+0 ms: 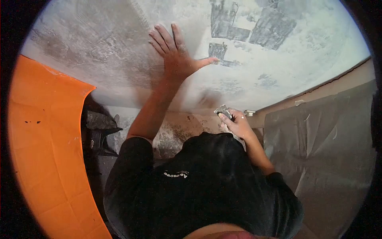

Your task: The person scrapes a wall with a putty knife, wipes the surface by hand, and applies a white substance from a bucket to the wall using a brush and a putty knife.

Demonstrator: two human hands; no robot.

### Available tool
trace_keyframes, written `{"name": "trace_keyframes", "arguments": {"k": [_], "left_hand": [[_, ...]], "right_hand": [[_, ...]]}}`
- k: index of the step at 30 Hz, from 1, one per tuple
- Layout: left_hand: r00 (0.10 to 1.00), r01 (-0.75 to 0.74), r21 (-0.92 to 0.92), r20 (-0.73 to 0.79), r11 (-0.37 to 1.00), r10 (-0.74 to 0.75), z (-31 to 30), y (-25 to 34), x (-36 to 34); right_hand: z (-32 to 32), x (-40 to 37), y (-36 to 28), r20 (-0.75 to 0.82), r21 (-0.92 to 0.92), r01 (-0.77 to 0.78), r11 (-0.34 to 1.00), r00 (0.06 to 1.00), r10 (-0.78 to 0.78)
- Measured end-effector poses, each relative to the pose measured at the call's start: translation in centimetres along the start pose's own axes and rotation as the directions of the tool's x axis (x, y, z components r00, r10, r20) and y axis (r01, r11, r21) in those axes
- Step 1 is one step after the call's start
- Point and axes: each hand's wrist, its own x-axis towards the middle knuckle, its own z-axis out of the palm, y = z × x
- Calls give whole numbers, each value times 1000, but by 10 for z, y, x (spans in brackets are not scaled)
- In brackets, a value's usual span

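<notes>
The patchy white-and-grey wall [119, 24] is flanked by orange sheeting [47, 139], cut off leftward, and grey sheeting [322, 139]. The scraper [223, 108], partly hidden, is gripped low by the right hand [238, 124], its long axis slanted up-left toward the wall. The left hand [176, 59] is laid there, fingers splayed.

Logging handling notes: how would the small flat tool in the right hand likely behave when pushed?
The tool looks flat and unbent, so probably stiff. Likely light: the right hand holds it alone. Pale smears might make it slippery.
</notes>
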Motion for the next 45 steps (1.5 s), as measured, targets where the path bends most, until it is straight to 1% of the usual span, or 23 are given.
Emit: {"name": "trace_keyframes", "arguments": {"k": [2,5,7,8,10,13,17,20,22,23,25,26,28,32,34,35,38,39,40,41,43,44,45], "left_hand": [[999,-38,27,-23,999,39,10,-2,-3],[1000,8,114,11,993,-9,20,-1,-16],[988,142,120,-81,983,-133,27,9,-17],[988,140,121,-83,983,-131,32,14,-17],[945,322,58,-82,945,-317,35,25,-22],[976,213,0,-42,977,-213,23,28,-22],[973,229,33,-22,973,-228,31,21,-32],[947,318,72,-65,945,-314,42,22,-32],[958,286,112,-67,951,-280,42,20,-33],[957,287,111,-63,951,-282,40,20,-35],[965,261,70,-8,963,-261,32,20,-34],[966,259,69,-17,963,-258,30,17,-33],[992,123,41,3,992,-123,25,14,-37],[991,135,28,8,990,-135,27,13,-39],[964,267,77,-4,961,-267,34,16,-40],[963,267,69,1,961,-268,33,21,-41],[932,363,-56,7,930,-364,17,49,-44],[930,343,-253,-44,905,-365,17,54,-57],[923,301,-438,-90,847,-375,17,60,-71],[925,302,-442,-79,845,-372,14,64,-86],[834,548,-543,299,636,-463,5,71,-107],[831,554,-540,312,634,-461,4,76,-110],[735,672,-568,438,474,-517,3,86,-104]], "right_hand": [[0,4,8,-8,14,5,1000,1000,-5],[6,8,20,-5,81,-45,996,999,45],[9,15,26,1,129,-24,991,1000,24],[8,19,27,0,129,-21,991,1000,21],[9,18,12,12,89,-57,994,998,56],[10,19,-4,75,24,-82,996,994,80],[21,23,-7,112,-2,-124,992,986,123],[23,22,-7,102,14,-163,987,982,160],[24,20,3,51,38,19,999,998,-21],[24,17,6,51,39,15,999,999,-17],[19,12,8,74,28,-118,993,990,116],[16,11,10,71,24,-111,994,992,109],[17,7,18,75,49,-161,986,985,157],[15,4,19,76,143,-141,980,988,131],[12,3,6,-5,194,-120,974,992,123],[9,3,-1,-11,195,-126,973,991,130],[-1,11,-17,-174,384,-21,923,980,95],[-3,17,-20,-181,385,-20,923,979,97],[-4,23,-25,-288,408,57,911,955,70],[-3,30,-29,-392,425,133,895,918,50],[-2,44,-36,-439,484,187,855,897,52],[-1,50,-39,-470,486,230,843,882,30],[1,55,-41,-499,485,273,831,866,7]]}}
